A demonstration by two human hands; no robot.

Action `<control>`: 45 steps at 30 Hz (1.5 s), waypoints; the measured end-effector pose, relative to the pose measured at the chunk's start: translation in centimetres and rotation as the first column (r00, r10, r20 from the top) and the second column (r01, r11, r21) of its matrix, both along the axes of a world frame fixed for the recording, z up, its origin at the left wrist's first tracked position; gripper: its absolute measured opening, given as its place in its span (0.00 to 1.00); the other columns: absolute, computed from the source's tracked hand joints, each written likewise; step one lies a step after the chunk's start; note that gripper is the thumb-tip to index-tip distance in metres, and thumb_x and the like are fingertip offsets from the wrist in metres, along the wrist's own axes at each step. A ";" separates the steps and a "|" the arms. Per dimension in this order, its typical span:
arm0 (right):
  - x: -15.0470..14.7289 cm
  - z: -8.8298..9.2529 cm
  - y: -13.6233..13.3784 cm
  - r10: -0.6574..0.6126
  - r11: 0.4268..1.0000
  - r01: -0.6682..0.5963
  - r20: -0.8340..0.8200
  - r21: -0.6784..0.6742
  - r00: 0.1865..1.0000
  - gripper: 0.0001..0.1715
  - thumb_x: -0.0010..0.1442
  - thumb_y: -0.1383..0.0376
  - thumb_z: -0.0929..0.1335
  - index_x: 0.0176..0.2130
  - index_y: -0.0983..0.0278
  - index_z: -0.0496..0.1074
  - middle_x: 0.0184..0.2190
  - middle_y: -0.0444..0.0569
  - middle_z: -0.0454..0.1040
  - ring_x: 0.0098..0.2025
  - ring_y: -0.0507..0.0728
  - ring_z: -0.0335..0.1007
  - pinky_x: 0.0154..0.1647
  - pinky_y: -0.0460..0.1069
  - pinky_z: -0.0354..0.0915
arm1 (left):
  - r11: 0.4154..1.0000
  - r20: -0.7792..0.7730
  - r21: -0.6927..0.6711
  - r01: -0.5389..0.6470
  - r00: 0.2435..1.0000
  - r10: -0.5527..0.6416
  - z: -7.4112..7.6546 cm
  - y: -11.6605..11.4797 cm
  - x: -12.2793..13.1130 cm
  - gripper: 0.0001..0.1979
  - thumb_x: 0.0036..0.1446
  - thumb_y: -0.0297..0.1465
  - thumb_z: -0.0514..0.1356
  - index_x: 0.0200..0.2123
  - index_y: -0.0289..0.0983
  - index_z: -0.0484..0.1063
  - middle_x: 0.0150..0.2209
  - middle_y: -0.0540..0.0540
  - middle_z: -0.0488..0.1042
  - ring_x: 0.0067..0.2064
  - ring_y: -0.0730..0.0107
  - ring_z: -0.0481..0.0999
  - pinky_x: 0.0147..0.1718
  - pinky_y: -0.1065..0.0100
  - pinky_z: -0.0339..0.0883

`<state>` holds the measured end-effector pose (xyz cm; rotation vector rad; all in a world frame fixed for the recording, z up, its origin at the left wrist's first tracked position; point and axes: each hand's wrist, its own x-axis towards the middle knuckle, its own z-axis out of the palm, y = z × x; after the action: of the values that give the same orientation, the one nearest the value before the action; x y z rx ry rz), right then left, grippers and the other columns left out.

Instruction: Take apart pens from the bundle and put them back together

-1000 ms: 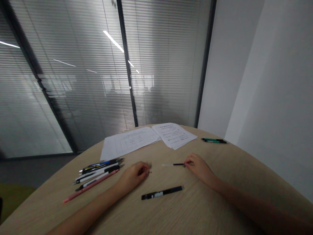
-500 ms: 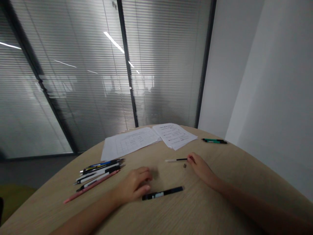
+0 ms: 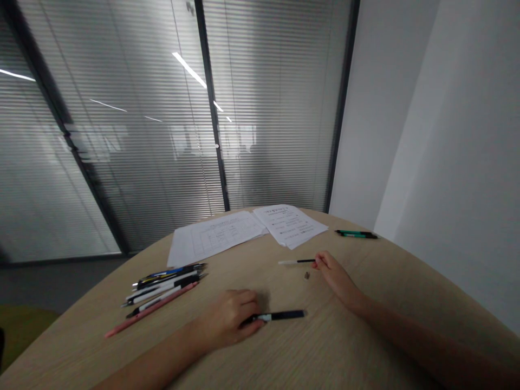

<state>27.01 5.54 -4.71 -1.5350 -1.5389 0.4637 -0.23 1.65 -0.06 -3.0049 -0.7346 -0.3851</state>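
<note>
Fingers (image 3: 246, 297) of the left hand (image 3: 231, 324) curl over the near black pen (image 3: 285, 314), pinning it down. The right hand (image 3: 335, 274) pinches a thin refill (image 3: 296, 262) by its end, so it pokes left.

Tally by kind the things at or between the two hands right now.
Black pen body, left hand gripping its end: 1
Thin refill, pinched by right hand: 1
Small loose part between them: 1
Total: 3

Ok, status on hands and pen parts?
Left hand gripping black pen barrel. Right hand pinching thin white-and-black refill. Small dark piece loose between them.
</note>
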 end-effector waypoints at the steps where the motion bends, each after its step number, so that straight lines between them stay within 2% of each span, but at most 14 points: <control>1: 0.1 0.0 0.0 -0.006 1.000 0.006 -0.016 0.001 1.000 0.11 0.56 0.61 0.54 0.27 0.61 0.59 0.27 0.49 0.70 0.32 0.56 0.67 0.35 0.50 0.61 | 1.000 0.032 -0.012 -0.023 0.999 0.024 -0.1 0.2 -0.1 0.12 0.57 0.32 0.49 0.29 0.35 0.69 0.27 0.46 0.69 0.28 0.70 0.68 0.25 0.72 0.59; 4: 0.3 0.0 0.0 -0.022 1.000 0.022 -0.067 0.006 0.998 0.13 0.56 0.59 0.54 0.28 0.61 0.60 0.28 0.49 0.70 0.32 0.56 0.67 0.35 0.50 0.61 | 0.991 0.166 -0.070 -0.118 0.978 0.128 -0.5 0.8 -0.4 0.11 0.57 0.31 0.49 0.29 0.35 0.69 0.26 0.47 0.68 0.28 0.71 0.68 0.26 0.72 0.59; 8: 0.5 -0.3 0.1 -0.020 1.000 0.022 -0.132 0.015 0.991 0.13 0.56 0.58 0.54 0.28 0.61 0.61 0.29 0.49 0.71 0.34 0.55 0.68 0.35 0.49 0.62 | 0.955 0.349 -0.180 -0.234 0.893 0.285 -0.5 1.8 -0.7 0.10 0.56 0.32 0.50 0.27 0.36 0.68 0.25 0.48 0.67 0.28 0.72 0.67 0.27 0.72 0.59; 11: 0.5 -0.4 0.2 0.003 1.000 0.000 -0.181 0.020 0.983 0.13 0.56 0.57 0.55 0.29 0.61 0.61 0.29 0.48 0.71 0.33 0.55 0.68 0.35 0.49 0.63 | 0.914 0.412 -0.240 -0.326 0.819 0.400 -0.3 2.3 -0.8 0.11 0.55 0.33 0.50 0.25 0.36 0.67 0.24 0.50 0.67 0.26 0.72 0.66 0.25 0.71 0.59; 14: 0.3 -0.3 0.2 0.043 0.999 -0.038 -0.214 0.031 0.976 0.13 0.56 0.57 0.55 0.29 0.60 0.61 0.28 0.48 0.70 0.33 0.55 0.68 0.36 0.49 0.63 | 0.886 0.424 -0.294 -0.360 0.782 0.458 -0.1 2.5 -0.8 0.12 0.54 0.35 0.50 0.23 0.36 0.67 0.23 0.50 0.67 0.26 0.71 0.66 0.24 0.71 0.58; 25: -0.1 0.4 -0.2 0.069 0.998 -0.064 -0.308 0.029 0.949 0.12 0.53 0.55 0.57 0.29 0.61 0.60 0.27 0.48 0.68 0.32 0.56 0.67 0.37 0.50 0.63 | 0.877 0.418 -0.325 -0.354 0.778 0.469 -0.1 2.5 -0.7 0.12 0.53 0.35 0.51 0.23 0.36 0.67 0.23 0.50 0.68 0.26 0.71 0.67 0.25 0.72 0.59; 34: 0.0 0.3 -0.1 0.064 0.998 -0.063 -0.318 0.013 0.946 0.12 0.51 0.55 0.58 0.29 0.61 0.61 0.27 0.48 0.70 0.32 0.56 0.69 0.37 0.50 0.64 | 0.907 0.434 -0.270 -0.322 0.800 0.414 -0.3 2.5 -0.8 0.11 0.54 0.32 0.51 0.23 0.36 0.68 0.22 0.51 0.67 0.25 0.73 0.66 0.24 0.73 0.58; 38: 0.2 -0.3 0.1 0.045 0.999 -0.041 -0.302 0.020 0.952 0.14 0.51 0.53 0.58 0.30 0.61 0.61 0.27 0.48 0.70 0.32 0.56 0.69 0.36 0.51 0.63 | 0.934 0.453 -0.167 -0.317 0.816 0.358 -0.6 2.5 -0.8 0.11 0.55 0.31 0.51 0.24 0.35 0.68 0.23 0.51 0.66 0.24 0.74 0.66 0.23 0.73 0.59; 41: 0.4 -0.5 0.3 0.027 0.999 -0.019 -0.279 0.032 0.960 0.15 0.52 0.53 0.58 0.30 0.61 0.61 0.27 0.48 0.70 0.33 0.57 0.69 0.36 0.51 0.63 | 0.951 0.424 -0.012 -0.308 0.860 0.284 -0.7 2.4 -0.8 0.10 0.56 0.30 0.51 0.26 0.35 0.68 0.24 0.48 0.68 0.26 0.72 0.67 0.25 0.72 0.61; 45: 0.4 -0.2 0.1 0.017 0.999 -0.004 -0.256 0.052 0.967 0.15 0.53 0.53 0.57 0.30 0.61 0.61 0.29 0.49 0.70 0.34 0.58 0.68 0.37 0.52 0.61 | 0.943 0.361 0.177 -0.281 0.910 0.203 -1.0 2.2 -1.0 0.11 0.58 0.30 0.50 0.28 0.34 0.69 0.26 0.46 0.70 0.29 0.69 0.70 0.27 0.71 0.64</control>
<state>27.45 5.69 -4.96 -1.3698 -1.3480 0.6001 -1.26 3.85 -1.05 -2.6182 -0.9987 -0.9193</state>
